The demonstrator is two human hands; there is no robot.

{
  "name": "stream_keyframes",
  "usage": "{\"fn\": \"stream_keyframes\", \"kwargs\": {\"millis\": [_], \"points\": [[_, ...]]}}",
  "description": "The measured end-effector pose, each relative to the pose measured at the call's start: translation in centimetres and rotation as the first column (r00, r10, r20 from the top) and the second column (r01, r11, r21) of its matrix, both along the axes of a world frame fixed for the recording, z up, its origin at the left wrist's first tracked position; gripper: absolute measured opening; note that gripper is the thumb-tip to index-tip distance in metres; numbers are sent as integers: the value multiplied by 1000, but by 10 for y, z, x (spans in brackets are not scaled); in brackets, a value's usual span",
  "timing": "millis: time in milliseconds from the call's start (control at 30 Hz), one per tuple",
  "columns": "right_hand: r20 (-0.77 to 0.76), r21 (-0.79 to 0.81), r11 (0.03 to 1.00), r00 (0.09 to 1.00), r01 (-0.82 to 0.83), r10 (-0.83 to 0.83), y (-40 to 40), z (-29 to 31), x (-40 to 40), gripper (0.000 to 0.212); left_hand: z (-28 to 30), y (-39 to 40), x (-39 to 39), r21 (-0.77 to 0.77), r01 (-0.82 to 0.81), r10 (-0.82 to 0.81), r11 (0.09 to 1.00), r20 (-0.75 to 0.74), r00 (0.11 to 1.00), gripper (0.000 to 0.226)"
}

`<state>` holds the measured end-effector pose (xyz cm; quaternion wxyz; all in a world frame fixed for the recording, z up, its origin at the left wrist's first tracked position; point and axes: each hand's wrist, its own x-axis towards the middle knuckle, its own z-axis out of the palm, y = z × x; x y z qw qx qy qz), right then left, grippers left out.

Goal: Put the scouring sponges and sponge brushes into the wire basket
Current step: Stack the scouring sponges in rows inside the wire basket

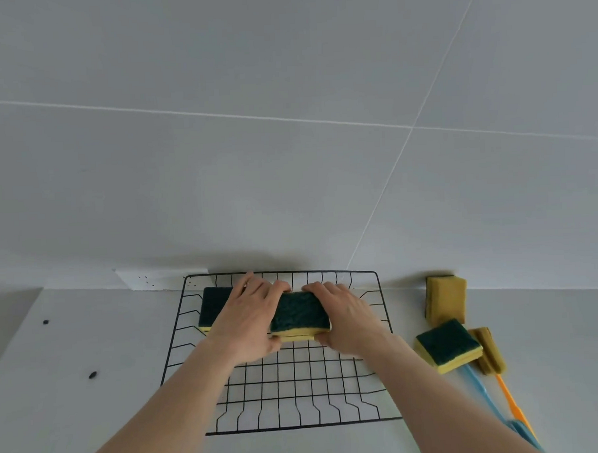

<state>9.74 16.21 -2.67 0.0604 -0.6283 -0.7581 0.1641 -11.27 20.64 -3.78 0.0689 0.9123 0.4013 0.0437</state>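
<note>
A black wire basket point(298, 390) sits on the white counter in front of me. Both hands hold a green-and-yellow scouring sponge point(299, 312) over the basket's far half: my left hand point(248, 317) grips its left end, my right hand point(342, 315) its right end. Another green-topped sponge point(212, 307) lies in the basket's far left corner, partly hidden by my left hand. Right of the basket lie a yellow sponge point(446, 300), a green-and-yellow sponge point(448, 346), and two sponge brushes, one with an orange handle point(510, 398), one with a blue handle point(483, 393).
A tiled grey wall point(287, 141) rises right behind the basket. A white socket plate point(149, 280) sits at the wall's foot, left of the basket. Two small dark spots point(92, 374) mark the counter at left.
</note>
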Motion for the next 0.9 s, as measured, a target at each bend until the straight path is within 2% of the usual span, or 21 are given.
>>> {"fn": "stream_keyframes", "kwargs": {"millis": [200,667,900], "points": [[-6,-37,999,1000,-2,2,17,-19,-9,80,-17,14,-8,-43,-47,47,998,-4,999,87],[-43,-38,999,999,16,-18,30,-45,-18,83,-35,21,-13,26,-40,41,999,-28,999,88],[-97,-2,1000,995,29,-29,21,-43,-16,106,-27,18,-13,39,-39,39,998,-5,999,101]]}}
